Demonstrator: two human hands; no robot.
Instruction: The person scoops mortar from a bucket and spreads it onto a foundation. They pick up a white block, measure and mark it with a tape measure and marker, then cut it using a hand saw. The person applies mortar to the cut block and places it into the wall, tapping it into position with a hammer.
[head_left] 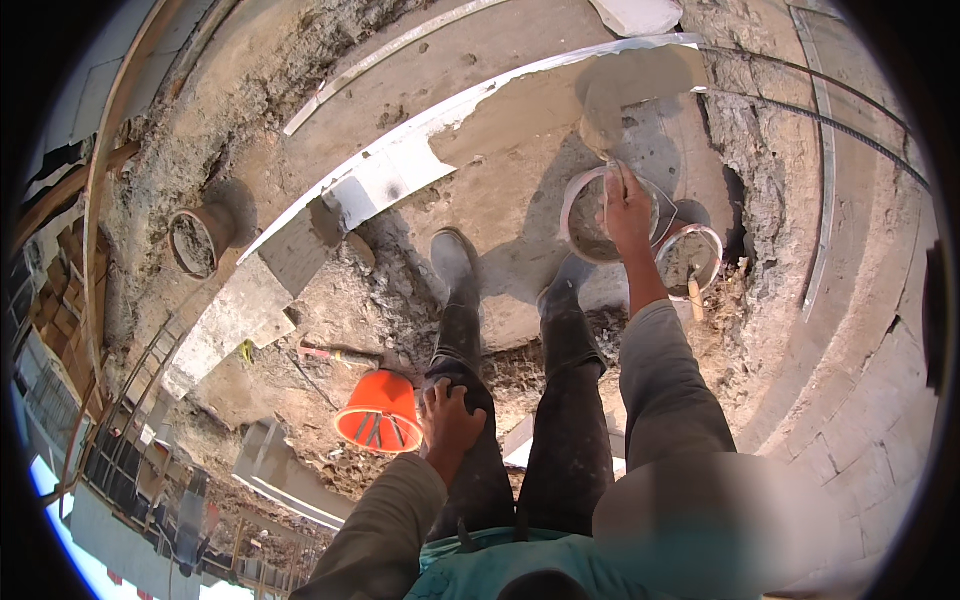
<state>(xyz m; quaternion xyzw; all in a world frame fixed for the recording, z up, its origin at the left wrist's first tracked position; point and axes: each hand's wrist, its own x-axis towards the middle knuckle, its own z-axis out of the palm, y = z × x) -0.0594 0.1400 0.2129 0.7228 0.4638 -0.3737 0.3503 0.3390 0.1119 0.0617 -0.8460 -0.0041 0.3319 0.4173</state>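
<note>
While our left hand (452,420) lies over the left knee, fingers loosely spread and holding nothing, our right hand (627,212) is closed round the grip of a trowel (602,115). We find the trowel just beyond the far rim of a pale round pail (566,222), its blade pointing away from us toward a low white wall (405,165). Blade broad, dull grey, smeared with mortar much the colour of the coat (530,105) on the wall; we cannot tell whether the two touch. Coat smooth, grey-brown, ragged at its left edge, bare white beyond. Grey mix inside the pail; just right of it, a second pail (717,250) with a wooden-handled tool (695,298).
</note>
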